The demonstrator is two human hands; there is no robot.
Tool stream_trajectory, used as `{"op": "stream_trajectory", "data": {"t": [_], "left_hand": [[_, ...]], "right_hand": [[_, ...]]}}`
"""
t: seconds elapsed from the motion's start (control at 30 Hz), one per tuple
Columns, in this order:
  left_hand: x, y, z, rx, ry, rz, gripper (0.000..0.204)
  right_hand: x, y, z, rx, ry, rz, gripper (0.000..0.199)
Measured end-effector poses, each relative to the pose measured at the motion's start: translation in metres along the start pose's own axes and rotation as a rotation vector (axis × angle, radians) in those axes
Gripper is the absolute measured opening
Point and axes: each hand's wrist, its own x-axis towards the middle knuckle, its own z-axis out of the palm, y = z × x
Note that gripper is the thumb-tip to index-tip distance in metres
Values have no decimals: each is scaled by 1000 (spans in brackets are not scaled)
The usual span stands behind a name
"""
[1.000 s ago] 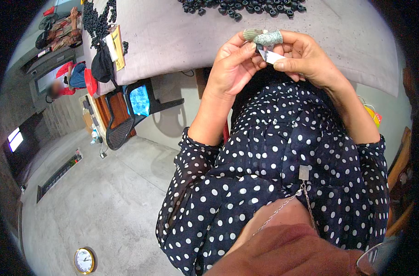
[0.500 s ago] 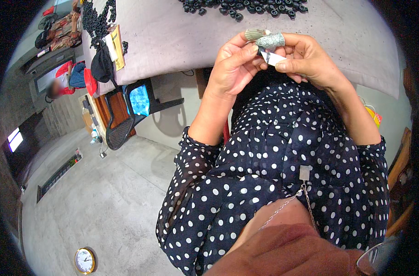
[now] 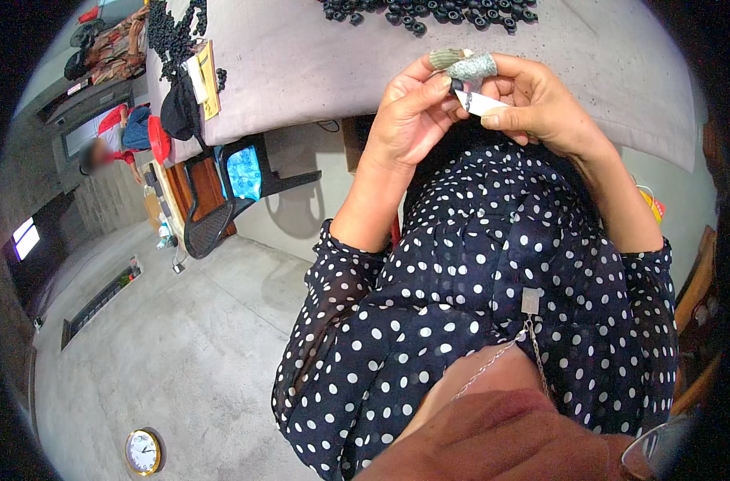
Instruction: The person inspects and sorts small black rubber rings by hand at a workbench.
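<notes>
Both my hands meet just past the near edge of the cloth-covered table. My left hand (image 3: 405,120) pinches a small black rubber-looking part (image 3: 457,86) between thumb and fingers. A green ribbed cover (image 3: 446,59) sits on its index finger. In my right hand (image 3: 533,108) is a flat white pointed piece (image 3: 487,104), like a small blade, gripped under the thumb. Its dark-marked tip touches or nearly touches the black part. Wrapped round the right index finger is a speckled grey cover (image 3: 475,67). The fingers partly hide the black part.
Many round black parts (image 3: 437,12) lie at the table's far side, and smaller black pieces (image 3: 172,40) at its left. Beside those are a yellow box (image 3: 210,80) and a black bag-like item (image 3: 179,111). A chair (image 3: 208,228) and another person (image 3: 124,136) are at left.
The black part shows a little more between my left fingers, and the white piece has turned slightly. The person at left has moved an arm. The view has shifted slightly.
</notes>
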Motion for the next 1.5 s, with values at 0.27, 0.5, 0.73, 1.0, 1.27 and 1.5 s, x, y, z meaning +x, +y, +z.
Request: {"op": "stream_trajectory", "data": {"t": [0.27, 0.5, 0.73, 1.0, 1.27, 1.5], "left_hand": [[0, -1, -1, 5, -20, 3, 28], [-1, -2, -2, -2, -34, 12, 29], [0, -5, -2, -10, -47, 26, 27], [-4, 18, -30, -309, -9, -71, 36], [42, 69, -54, 957, 436, 371, 17], [58, 62, -36, 1476, 424, 498, 16]], "right_hand": [[0, 2, -3, -8, -19, -8, 40], [2, 7, -6, 3, -38, -12, 35], [6, 8, -10, 36, -37, -8, 34], [6, 10, -8, 117, 104, -56, 29], [7, 10, -5, 103, 102, -53, 24], [8, 13, -8, 61, 115, -25, 27]]}}
